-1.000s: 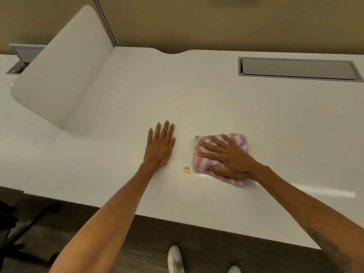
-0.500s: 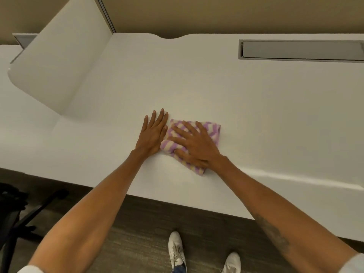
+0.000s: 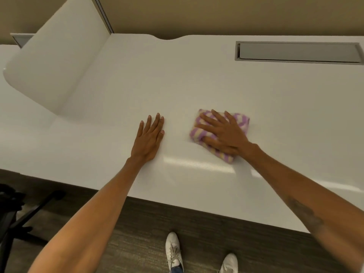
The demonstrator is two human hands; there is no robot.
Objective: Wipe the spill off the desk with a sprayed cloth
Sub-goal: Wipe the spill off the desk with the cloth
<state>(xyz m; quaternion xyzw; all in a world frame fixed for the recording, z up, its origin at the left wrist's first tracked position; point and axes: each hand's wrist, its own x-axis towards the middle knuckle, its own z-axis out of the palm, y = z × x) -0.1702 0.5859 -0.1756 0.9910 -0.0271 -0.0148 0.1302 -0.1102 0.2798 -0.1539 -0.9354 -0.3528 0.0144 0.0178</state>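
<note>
A folded cloth [image 3: 242,123] with purple and cream stripes lies on the white desk [image 3: 177,85], right of centre. My right hand [image 3: 224,133] presses flat on top of it with fingers spread, covering most of it. My left hand [image 3: 150,137] rests flat on the bare desk a short way left of the cloth, palm down and holding nothing. No spill shows on the surface between the hands; a wet sheen [image 3: 197,162] glints near the front of the desk.
A white curved divider panel [image 3: 51,66] rises at the left. A grey recessed cable tray [image 3: 297,54] sits at the back right. The desk's front edge runs below my forearms, with my white shoes [image 3: 173,251] and a dark chair base [image 3: 23,213] on the floor.
The cloth under my right hand slid left over the small orange spill up to my left hand, then back right. The orange spot is no longer visible. My left hand stayed put.
</note>
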